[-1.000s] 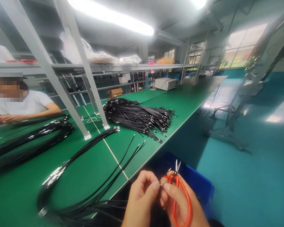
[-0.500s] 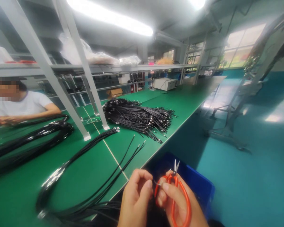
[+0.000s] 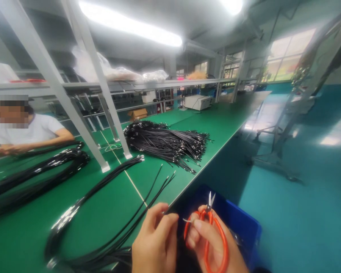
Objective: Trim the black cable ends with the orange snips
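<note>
My right hand point(image 3: 213, 239) is wrapped around scissors point(image 3: 209, 206) with orange handles, their blades parted slightly and pointing up. Between its thumb and forefinger it also pinches a short, thin, pale piece point(image 3: 187, 220), whose tip sticks out to the left. My left hand point(image 3: 156, 239) is closed beside it, a small gap away, with fingers curled and thumb drawn in; whatever lies inside is hidden. Just left of that hand, black cables point(image 3: 125, 227) with metal tips run across the green table point(image 3: 102, 212) and bend into a bundle wrapped in shiny material point(image 3: 66, 216).
Below my hands stands a blue bin point(image 3: 244, 220). A large pile of black cables point(image 3: 170, 144) lies on the table beyond, near a shelf post point(image 3: 116, 113). At left, a co-worker point(image 3: 42, 127) sits behind more coiled cables point(image 3: 45, 167). A wheeled rack point(image 3: 278, 151) stands on the right.
My left hand has drawn left, away from my right hand, and the gap between them has widened. The thin piece's tip now shows clear of the left fingers. The scissors stay in my right hand.
</note>
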The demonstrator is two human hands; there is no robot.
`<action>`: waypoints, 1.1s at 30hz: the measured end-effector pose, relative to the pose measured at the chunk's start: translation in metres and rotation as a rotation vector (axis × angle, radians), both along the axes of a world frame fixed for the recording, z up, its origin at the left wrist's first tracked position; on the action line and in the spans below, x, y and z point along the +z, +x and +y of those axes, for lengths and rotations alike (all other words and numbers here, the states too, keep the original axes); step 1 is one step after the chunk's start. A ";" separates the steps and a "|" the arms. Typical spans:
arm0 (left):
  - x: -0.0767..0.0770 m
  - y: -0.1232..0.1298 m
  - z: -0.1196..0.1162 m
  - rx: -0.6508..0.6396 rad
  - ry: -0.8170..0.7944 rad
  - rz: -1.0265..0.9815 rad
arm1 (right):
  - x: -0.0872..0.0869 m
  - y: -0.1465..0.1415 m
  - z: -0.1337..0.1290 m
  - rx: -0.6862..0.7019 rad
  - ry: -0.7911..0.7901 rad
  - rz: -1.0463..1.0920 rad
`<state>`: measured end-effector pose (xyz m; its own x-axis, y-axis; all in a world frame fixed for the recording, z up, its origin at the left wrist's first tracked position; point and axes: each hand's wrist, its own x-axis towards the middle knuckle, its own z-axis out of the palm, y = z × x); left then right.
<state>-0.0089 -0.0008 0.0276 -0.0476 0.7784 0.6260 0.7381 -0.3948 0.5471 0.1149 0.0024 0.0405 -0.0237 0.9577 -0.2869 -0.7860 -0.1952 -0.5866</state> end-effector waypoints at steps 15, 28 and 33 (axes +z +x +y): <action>0.005 0.016 0.000 -0.259 -0.539 -0.771 | 0.013 -0.005 0.006 -0.058 0.022 -0.266; 0.008 0.013 0.004 -0.313 -0.623 -0.971 | 0.003 0.001 0.001 -0.238 0.295 -0.684; 0.015 0.016 0.002 -0.303 -0.614 -0.963 | -0.003 0.000 0.004 -0.326 0.468 -0.984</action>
